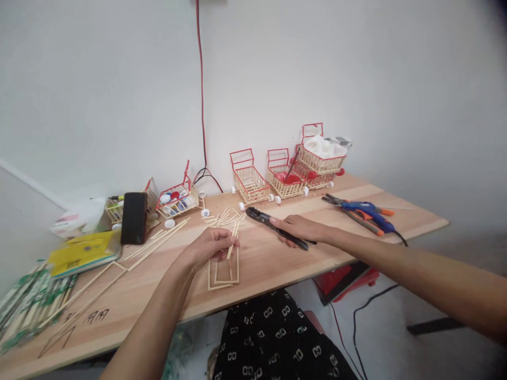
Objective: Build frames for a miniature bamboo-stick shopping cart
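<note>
My left hand [214, 244] pinches a few short thin wooden sticks [235, 232] between thumb and fingers, their upper ends standing above the fingertips. Beneath that hand, small rectangular frames of the same sticks [224, 285] lie on the tabletop, partly covered by the fingers. To the right, my right hand [297, 229] is wrapped round black-handled pliers [263, 217]. Their head points left toward the sticks, a short gap away from them. Just beyond the left hand is a scatter of cut stick pieces [224, 217].
Miniature stick carts with red rims [250, 184] line the wall, one filled with bottle caps [174, 198]. A blue glue gun [366, 208] and orange-handled pliers [358, 221] lie right. Left are a phone [133, 218], yellow packet [85, 252], long sticks [158, 245] and green-white stick packs [35, 301].
</note>
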Tool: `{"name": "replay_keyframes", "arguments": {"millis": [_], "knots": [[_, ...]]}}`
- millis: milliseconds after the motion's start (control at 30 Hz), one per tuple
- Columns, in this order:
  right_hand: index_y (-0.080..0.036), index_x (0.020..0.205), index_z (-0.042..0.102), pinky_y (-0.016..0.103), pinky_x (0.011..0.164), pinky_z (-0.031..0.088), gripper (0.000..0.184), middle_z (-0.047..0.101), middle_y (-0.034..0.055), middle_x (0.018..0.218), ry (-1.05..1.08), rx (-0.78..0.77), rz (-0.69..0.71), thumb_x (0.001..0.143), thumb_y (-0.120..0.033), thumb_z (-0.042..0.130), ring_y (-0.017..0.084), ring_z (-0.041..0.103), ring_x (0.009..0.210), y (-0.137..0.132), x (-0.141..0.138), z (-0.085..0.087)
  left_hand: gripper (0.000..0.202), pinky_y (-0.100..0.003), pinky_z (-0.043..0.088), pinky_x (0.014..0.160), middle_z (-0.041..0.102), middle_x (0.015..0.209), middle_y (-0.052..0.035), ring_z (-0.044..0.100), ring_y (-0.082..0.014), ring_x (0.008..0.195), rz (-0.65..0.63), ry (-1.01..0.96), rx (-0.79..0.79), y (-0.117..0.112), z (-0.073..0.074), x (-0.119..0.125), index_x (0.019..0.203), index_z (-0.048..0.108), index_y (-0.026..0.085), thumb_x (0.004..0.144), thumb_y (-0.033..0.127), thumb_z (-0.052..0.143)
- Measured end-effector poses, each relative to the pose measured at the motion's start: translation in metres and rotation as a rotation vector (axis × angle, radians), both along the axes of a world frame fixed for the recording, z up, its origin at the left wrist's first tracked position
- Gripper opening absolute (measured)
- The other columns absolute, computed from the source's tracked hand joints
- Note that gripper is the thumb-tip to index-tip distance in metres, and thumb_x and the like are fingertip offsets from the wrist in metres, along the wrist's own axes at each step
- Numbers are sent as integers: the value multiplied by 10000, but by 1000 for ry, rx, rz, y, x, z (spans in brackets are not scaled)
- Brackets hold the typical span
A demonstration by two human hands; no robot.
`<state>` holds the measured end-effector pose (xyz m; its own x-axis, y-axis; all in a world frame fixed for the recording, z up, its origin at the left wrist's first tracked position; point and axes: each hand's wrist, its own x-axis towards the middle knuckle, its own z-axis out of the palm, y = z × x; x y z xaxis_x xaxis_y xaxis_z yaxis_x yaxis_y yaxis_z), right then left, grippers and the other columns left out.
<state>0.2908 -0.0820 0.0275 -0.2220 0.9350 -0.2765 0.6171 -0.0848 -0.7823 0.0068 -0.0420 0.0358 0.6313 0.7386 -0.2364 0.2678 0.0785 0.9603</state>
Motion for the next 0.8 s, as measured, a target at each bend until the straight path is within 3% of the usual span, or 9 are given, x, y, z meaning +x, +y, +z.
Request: {"name": "replay_keyframes", "arguments": {"millis": [133, 300, 367, 533, 800], "knots": [[-136, 655, 595, 244, 469, 438, 721, 597, 61, 563, 250, 20, -116, 765, -815, 380, 136, 550, 483, -17, -1, -6, 344, -187, 325, 497, 621, 733, -32, 451, -44, 533, 18, -219, -142, -18, 3, 15, 750, 697, 103, 664, 426, 779], [-114, 916, 668, 232, 493, 396, 569, 516, -13, 559, 452, 190, -120, 774, -657, 575, 111, 486, 511, -37, -16, 2, 305, -201, 352, 509, 635, 731, -39, 467, -48, 527, 0, -273, -207, -38, 5, 46, 757, 729, 108, 662, 390, 794], [-119, 905, 668, 236, 505, 399, 496, 510, -13, 567, 499, 236, -154, 788, -596, 596, 115, 487, 529, -43, -22, 6, 310, -207, 368, 517, 653, 747, -54, 482, -55, 533, -15, -264, -214, -42, 4, 56, 765, 738, 109, 656, 393, 796], [-165, 607, 549, 231, 467, 378, 418, 543, 12, 557, 385, 297, -228, 791, -538, 592, 118, 491, 508, -48, -30, 9, 320, -215, 400, 551, 662, 732, -61, 498, -66, 552, -6, -211, -169, -46, 1, 75, 759, 753, 108, 643, 403, 794], [-169, 620, 540, 226, 534, 382, 314, 569, 1, 592, 170, 415, -217, 794, -428, 568, 125, 514, 576, -41, -25, 7, 290, -241, 429, 569, 644, 640, -50, 512, -94, 552, 33, -123, -66, -43, -4, 91, 730, 730, 107, 644, 383, 758]]}}
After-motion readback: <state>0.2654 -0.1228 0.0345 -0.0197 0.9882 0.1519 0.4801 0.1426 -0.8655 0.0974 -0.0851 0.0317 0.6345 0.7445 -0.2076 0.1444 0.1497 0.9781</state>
